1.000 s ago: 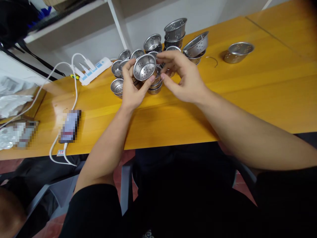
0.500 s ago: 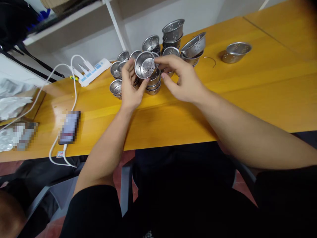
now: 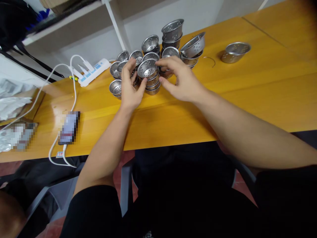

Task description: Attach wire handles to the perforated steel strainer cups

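Observation:
A perforated metal bowl (image 3: 148,68) sits upright on a stack of similar bowls (image 3: 153,86), between my two hands. My left hand (image 3: 131,82) is at its left, fingers spread and curved, with the thumb tip at the bowl's lower front. On the right, my right hand (image 3: 179,77) has its index fingertip at the rim and its thumb apart, lower down beside the stack. Neither hand appears closed round the bowl. My left fingers partly cover other perforated bowls (image 3: 115,87).
Taller stacked bowls (image 3: 172,30) stand behind, with a tilted bowl (image 3: 194,45) at their right. A lone bowl (image 3: 235,53) and a thin curved strip (image 3: 210,61) lie farther right. At left are a power strip (image 3: 95,72), white cables and a phone (image 3: 69,127).
The bowl between my hands has gone from tilted and raised to upright and lower, resting on the stack. My hands have stayed almost in place.

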`<state>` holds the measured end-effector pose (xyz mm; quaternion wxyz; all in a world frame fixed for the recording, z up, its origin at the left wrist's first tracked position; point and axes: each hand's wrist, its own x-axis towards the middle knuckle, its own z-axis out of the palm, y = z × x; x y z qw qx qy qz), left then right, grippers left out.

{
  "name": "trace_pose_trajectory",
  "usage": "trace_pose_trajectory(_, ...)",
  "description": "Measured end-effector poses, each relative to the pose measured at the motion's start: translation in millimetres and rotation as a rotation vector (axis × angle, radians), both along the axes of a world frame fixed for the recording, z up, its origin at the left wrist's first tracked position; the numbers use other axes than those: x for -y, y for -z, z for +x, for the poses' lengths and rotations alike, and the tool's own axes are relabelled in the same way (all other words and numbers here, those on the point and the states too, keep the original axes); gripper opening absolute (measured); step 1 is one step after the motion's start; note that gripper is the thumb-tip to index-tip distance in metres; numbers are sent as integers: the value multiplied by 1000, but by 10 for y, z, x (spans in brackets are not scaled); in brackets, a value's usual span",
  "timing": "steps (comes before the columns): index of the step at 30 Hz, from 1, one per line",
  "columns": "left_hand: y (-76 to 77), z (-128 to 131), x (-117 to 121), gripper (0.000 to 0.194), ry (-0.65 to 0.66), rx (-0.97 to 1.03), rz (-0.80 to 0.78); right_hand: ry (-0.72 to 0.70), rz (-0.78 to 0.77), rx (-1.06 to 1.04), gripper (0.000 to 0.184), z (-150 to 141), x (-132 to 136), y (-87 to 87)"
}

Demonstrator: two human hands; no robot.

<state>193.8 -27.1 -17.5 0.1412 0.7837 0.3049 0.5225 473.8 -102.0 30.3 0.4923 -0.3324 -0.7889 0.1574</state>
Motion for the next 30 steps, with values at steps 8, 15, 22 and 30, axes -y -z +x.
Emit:
trace_pose_trajectory(8, -188, 18, 172, 68, -110, 34, 52, 6, -23, 4, 58, -16, 18, 8)
trace_pose_trajectory(15, -83, -17, 24, 70, -149, 179, 25, -29, -60, 7, 67, -20, -3, 33)
trace_pose_trajectory(22, -121, 51, 121, 74, -102, 204, -22, -32, -69, 2, 75, -24, -36, 87)
trace_pose_trajectory(30, -135, -14, 87, 78, -167, 163, -23, -45, -64, 54, 74, -32, 16, 65)
